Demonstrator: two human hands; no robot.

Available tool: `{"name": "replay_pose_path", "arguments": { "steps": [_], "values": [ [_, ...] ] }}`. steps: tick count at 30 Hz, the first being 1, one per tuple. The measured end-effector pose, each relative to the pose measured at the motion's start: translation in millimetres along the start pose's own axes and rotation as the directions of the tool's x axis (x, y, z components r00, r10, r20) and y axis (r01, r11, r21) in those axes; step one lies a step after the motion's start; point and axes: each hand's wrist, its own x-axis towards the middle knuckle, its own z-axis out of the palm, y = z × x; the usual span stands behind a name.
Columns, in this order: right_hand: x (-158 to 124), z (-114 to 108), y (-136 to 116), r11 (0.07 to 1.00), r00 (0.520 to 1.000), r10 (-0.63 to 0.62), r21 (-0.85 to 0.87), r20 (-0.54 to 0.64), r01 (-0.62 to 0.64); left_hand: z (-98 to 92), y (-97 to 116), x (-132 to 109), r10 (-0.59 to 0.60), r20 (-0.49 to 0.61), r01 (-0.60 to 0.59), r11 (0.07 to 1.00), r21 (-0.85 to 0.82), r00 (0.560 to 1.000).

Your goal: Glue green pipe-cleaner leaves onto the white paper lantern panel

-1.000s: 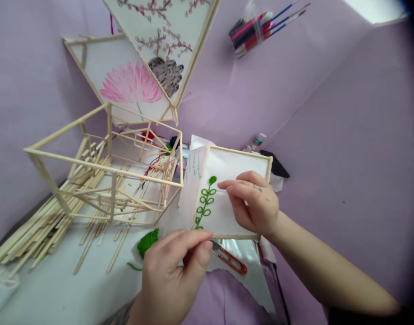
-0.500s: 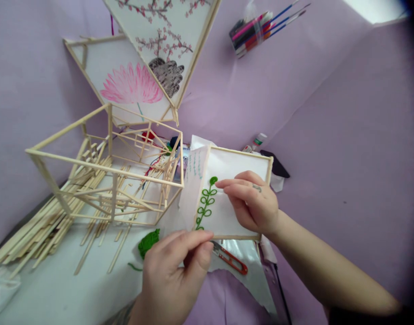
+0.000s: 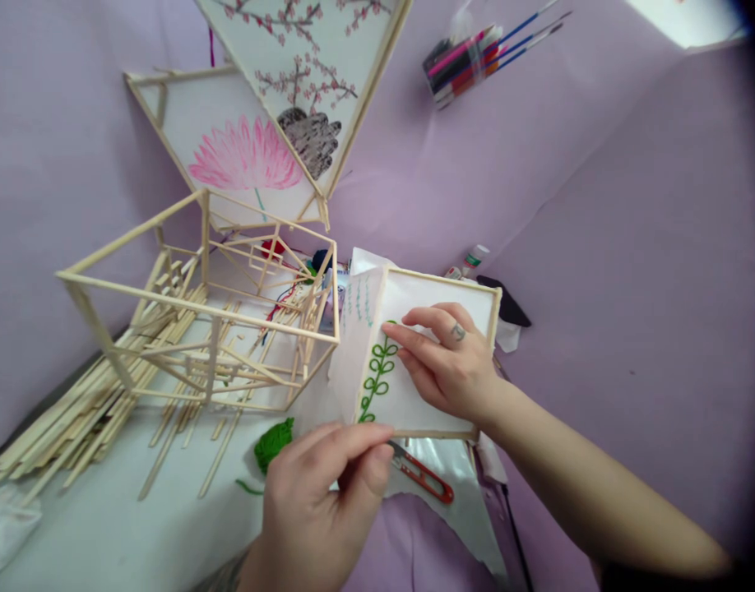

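Note:
A white panel with a thin wooden frame (image 3: 442, 278) lies in front of me. Along its left side runs a looped vine of green yarn (image 3: 381, 367). My right hand (image 3: 455, 362) is over the panel, fingers stretched out, one fingertip pressing on the top end of the vine. At the panel's near left corner is my left hand (image 3: 328, 493), index finger along the frame edge and thumb bent close below it. Its other fingers are curled and partly hidden. Orange-handled thread snips (image 3: 423, 474) lie just right of the left thumb. A ball of green yarn (image 3: 272, 442) sits behind that hand.
An open wooden stick frame (image 3: 214, 353) stands at left, over a pile of wooden strips (image 3: 87, 411). Two painted panels (image 3: 247, 156) lean behind it. A glue bottle (image 3: 476, 259) is past the panel; a bundle of markers and brushes (image 3: 464, 66) is farther back.
My right hand has moved slightly left and flattened, its fingertip now covering part of the round green top of the vine. The left hand stays at the panel's corner.

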Motion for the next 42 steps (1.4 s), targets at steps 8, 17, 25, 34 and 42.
{"name": "replay_pose_path", "arguments": {
  "steps": [8,17,25,34,42],
  "values": [
    [-4,-8,-7,0.999,0.998,-0.054,0.002,-0.042,0.054,0.3,0,1,0.003,-0.009,-0.003,1.000,0.000,1.000],
    [-7,-2,-13,0.995,0.998,-0.042,-0.088,0.054,0.047,2.3,2,0,0.005,-0.008,-0.005,1.000,0.016,1.000],
    [-5,1,-18,0.994,0.996,0.001,-0.110,0.094,0.009,0.0,2,1,0.019,-0.001,-0.019,1.000,0.021,1.000],
    [-9,-1,-15,0.965,0.987,0.153,0.222,-0.055,-0.137,-0.7,2,1,-0.019,0.018,0.019,1.000,-0.006,1.000],
    [-15,3,-20,0.975,0.988,0.082,0.218,-0.130,-0.052,-1.4,1,-2,-0.084,0.039,0.085,0.996,-0.011,0.996]
  ]
}}
